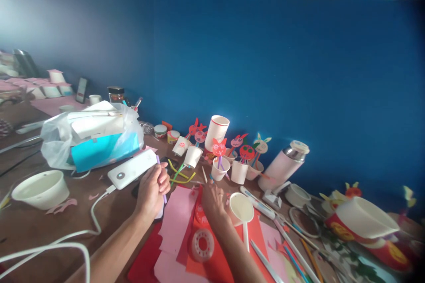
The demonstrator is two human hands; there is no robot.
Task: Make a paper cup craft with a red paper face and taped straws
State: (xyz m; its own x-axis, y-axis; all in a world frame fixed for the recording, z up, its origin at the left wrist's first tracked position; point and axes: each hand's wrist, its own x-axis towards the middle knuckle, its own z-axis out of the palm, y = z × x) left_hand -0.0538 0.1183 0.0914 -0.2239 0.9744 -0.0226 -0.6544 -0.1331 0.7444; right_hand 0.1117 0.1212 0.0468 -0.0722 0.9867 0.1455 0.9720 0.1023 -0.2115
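My left hand (153, 185) is closed around a purple straw (158, 159), which sticks up past the fingers beside the white power bank (133, 170). My right hand (214, 201) reaches over the red paper (212, 267), fingers bent down and together. A small blue tip shows at its fingertips, too small to name. Just beyond stands a paper cup (220, 170) with a red cat-faced paper figure (219, 147) on straws. A white paper cup (241, 208) sits to the right of the right hand. Below that hand lies a white tape roll (203, 246). Pink paper (174, 221) lies between my hands.
Several cups with paper animal figures line the blue wall, near a pink thermos (282, 166). A plastic bag (56, 141) and a paper bowl (41, 190) are left. Scissors (265, 261), pencils (311, 258) and red-yellow containers (365, 225) lie right. A white cable (96, 216) crosses the table.
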